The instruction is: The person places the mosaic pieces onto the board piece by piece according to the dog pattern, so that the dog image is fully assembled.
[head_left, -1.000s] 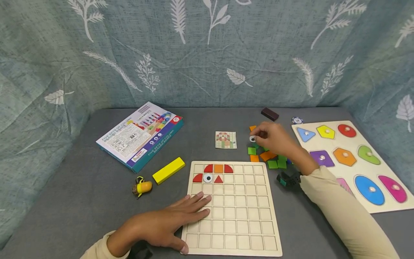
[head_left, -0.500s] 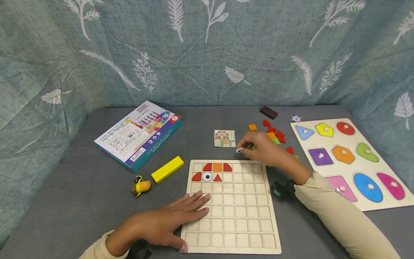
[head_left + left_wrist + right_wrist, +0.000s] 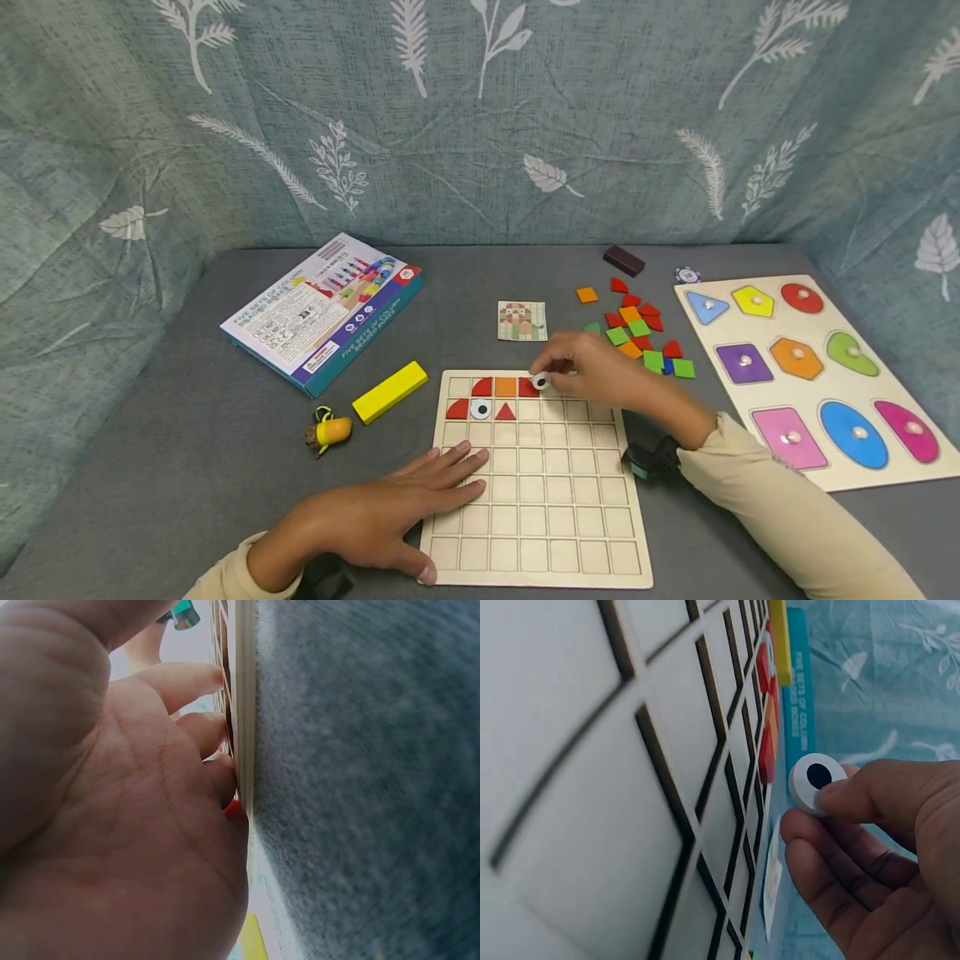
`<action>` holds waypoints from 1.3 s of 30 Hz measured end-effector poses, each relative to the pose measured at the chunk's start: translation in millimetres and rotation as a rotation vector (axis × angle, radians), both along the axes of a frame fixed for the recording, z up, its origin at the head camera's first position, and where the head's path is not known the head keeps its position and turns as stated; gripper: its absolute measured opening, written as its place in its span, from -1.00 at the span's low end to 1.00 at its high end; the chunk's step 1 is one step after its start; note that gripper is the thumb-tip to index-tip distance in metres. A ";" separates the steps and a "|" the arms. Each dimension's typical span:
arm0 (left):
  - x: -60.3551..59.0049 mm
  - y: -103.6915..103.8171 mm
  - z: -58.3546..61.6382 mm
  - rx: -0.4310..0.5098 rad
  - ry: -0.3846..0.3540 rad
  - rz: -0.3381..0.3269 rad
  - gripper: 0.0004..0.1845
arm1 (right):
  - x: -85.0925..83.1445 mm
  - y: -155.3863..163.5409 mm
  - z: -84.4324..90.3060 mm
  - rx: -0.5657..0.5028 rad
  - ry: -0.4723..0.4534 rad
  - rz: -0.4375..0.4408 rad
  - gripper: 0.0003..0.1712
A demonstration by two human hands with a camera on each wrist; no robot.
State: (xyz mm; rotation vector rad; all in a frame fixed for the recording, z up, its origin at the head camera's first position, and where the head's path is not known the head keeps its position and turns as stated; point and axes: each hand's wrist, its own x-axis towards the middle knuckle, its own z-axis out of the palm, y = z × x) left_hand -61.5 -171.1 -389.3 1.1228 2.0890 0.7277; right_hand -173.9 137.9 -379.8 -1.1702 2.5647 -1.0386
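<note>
Nearest the desk's front edge, the left hand lies with fingers spread across the left edge of the wooden grid board, its thumb at the near left corner, apparently steadying it. Along the board's far edge, a red quarter-round, an orange square and another red quarter-round sit in the first row; the second row carries a red quarter-round, a seated eye disc and a red triangle. Over that far edge, the right hand pinches a second eye disc between thumb and forefinger, clear of the board in the right wrist view. The step in hand looks like adding this second eye; judging by the layout, the next move calls for bringing it toward the bare cell right of the triangle, levelling it and pressing it in without nudging its neighbours. Beyond the far right corner lie loose tiles, and past the far edge a small pattern card.
</note>
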 end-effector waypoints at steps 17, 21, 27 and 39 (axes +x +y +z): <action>0.5 -0.2 -2.0 0.006 0.009 -0.007 -0.04 | 21.3 -17.2 -2.0 0.075 -0.056 0.025 -0.78; 0.0 -0.5 -2.2 0.013 0.009 -0.007 -0.04 | 21.3 -18.2 -2.7 0.072 -0.070 0.027 -0.80; -0.5 -0.7 -2.6 0.008 -0.002 0.002 -0.04 | 21.0 -19.9 -3.9 0.101 -0.107 0.024 -0.81; -0.5 0.3 -1.6 -0.015 -0.014 0.009 -0.04 | 22.1 -21.8 -3.1 0.148 -0.039 -0.001 -0.85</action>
